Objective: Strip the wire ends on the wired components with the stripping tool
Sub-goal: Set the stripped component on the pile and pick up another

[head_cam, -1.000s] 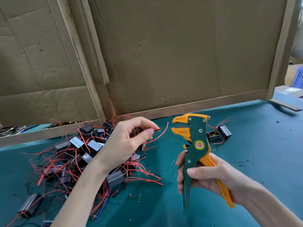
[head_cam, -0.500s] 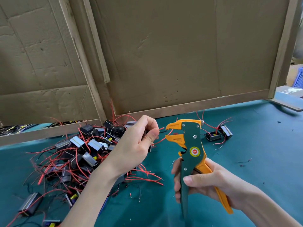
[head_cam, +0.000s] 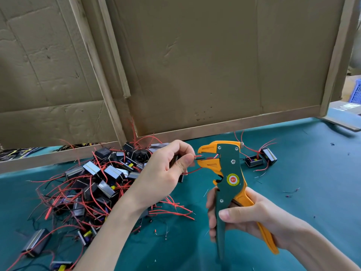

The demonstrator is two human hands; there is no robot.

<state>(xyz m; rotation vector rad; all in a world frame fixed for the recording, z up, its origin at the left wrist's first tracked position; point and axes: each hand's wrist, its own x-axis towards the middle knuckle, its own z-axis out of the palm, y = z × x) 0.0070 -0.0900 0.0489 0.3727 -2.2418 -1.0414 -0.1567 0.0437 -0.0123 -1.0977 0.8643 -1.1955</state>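
— Where are the wire ends point(head_cam: 199, 157) lying?

— Pinched between thumb and forefinger of the left hand point(head_cam: 164, 173), one red and one black. They point right, roughly level, with their tips just inside the mouth of the stripping tool point(head_cam: 229, 167).

— And the tool?

— It stands upright with its head at the top and its mouth facing left toward the wires. The right hand point(head_cam: 248, 218) is wrapped round both handles, near side. The handles look spread, so I'd say the squeeze is not yet made.

— So the move turns on what?

— The wires running straight along their own axis, crossways to the tool's, and seated deep enough.

— Any writing?

— A round red-and-yellow sticker point(head_cam: 232, 180) reads "DK"; the ring text is too small to read.

— The rest?

— A pile of wired components point(head_cam: 101, 178) lies left on the bench point(head_cam: 304, 192).
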